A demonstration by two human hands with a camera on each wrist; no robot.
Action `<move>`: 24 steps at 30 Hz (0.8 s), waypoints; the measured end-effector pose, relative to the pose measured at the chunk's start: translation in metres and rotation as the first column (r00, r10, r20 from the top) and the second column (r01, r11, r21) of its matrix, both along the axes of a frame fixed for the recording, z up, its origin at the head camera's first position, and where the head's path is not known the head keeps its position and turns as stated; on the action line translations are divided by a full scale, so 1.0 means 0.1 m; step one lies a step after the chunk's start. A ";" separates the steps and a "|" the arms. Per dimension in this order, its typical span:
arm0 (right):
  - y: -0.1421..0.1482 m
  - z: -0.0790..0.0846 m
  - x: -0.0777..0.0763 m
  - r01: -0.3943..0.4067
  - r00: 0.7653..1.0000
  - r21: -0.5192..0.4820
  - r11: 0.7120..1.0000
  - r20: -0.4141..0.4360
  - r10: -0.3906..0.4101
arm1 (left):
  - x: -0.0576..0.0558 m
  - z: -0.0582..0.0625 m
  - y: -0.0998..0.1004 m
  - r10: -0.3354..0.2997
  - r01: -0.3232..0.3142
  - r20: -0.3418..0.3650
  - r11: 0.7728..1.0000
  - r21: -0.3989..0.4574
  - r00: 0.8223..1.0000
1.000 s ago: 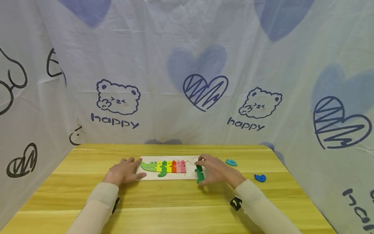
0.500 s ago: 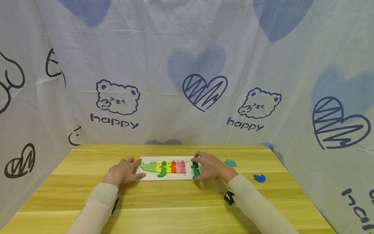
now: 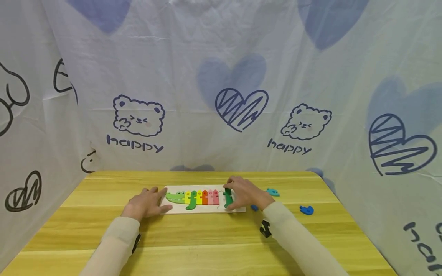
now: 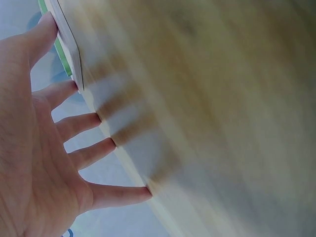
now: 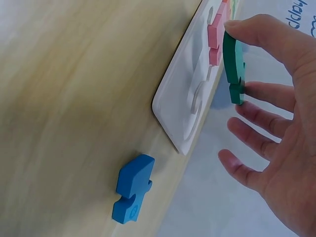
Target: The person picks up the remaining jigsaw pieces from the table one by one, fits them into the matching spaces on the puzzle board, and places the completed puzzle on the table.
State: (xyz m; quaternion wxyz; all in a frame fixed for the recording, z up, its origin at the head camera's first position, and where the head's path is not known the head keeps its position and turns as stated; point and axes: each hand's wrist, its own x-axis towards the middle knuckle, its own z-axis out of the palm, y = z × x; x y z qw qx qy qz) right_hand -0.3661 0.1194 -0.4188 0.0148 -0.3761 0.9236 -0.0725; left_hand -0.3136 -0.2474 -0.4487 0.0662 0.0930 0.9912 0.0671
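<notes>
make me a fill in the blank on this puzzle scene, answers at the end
The flat dark green puzzle piece is held in the person's ____ hand.
On the rectangular white board, the direct neighbour of the light green crocodile-head piece is coloured ____.
On the yellow wood-grain table, the rightmost loose piece in the head view is coloured ____.

Missing words: right; yellow; blue

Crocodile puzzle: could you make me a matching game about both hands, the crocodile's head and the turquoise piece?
1. Left hand
2. Right hand
3. Crocodile's head
4. Turquoise piece

A. Pinches a dark green piece
B. Lies on the table, off the board
C. Touches the left end of the board
D. Light green, on the board

Pairs: 1-C, 2-A, 3-D, 4-B
</notes>
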 end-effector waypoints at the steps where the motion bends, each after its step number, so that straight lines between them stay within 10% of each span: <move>1: -0.01 0.00 -0.01 0.001 1.000 0.001 1.000 0.003 -0.001 | 0.00 0.00 0.00 0.001 -0.001 0.000 1.000 -0.001 1.000; 24: -0.20 -0.11 -0.11 0.005 1.000 0.019 1.000 0.029 -0.006 | 0.00 0.01 0.01 0.006 -0.006 0.005 1.000 0.000 1.000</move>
